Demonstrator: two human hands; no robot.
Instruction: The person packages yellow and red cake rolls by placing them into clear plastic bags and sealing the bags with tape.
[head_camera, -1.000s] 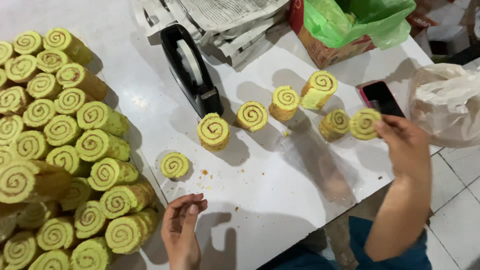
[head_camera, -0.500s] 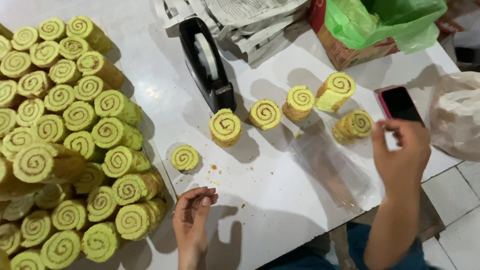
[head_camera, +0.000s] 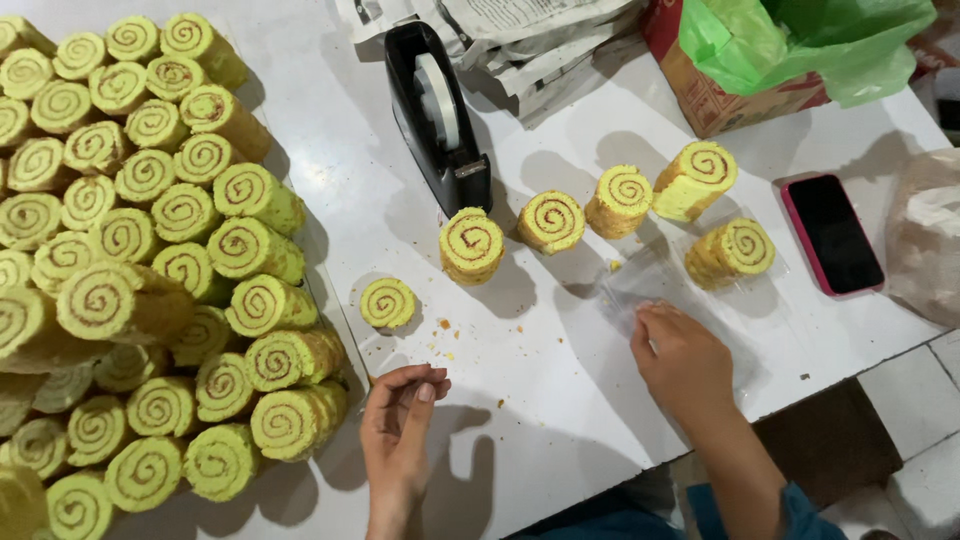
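Note:
My right hand (head_camera: 688, 362) rests palm down on a clear plastic sheet (head_camera: 650, 290) lying on the white table (head_camera: 560, 400), fingers on its near edge. My left hand (head_camera: 400, 425) hovers near the table's front, fingers loosely curled and pinched together, with nothing visibly in it. A thin yellow-green swirl roll slice (head_camera: 387, 303) lies just beyond it. Several thicker roll pieces (head_camera: 471, 245) (head_camera: 551, 221) (head_camera: 619, 200) (head_camera: 695, 180) stand in a row farther back, and another roll piece (head_camera: 732, 252) lies on the plastic.
A big stacked pile of swirl rolls (head_camera: 150, 250) fills the left side. A black tape dispenser (head_camera: 440, 115) stands at the back, with folded newspapers (head_camera: 520, 40), a cardboard box with a green bag (head_camera: 790, 50), a red-cased phone (head_camera: 832, 235) and a translucent plastic bag (head_camera: 925, 245) at right. Crumbs dot the table.
My right hand has come from the rolls near the phone down and left onto the plastic sheet. The left hand has stayed put. The view shifted slightly.

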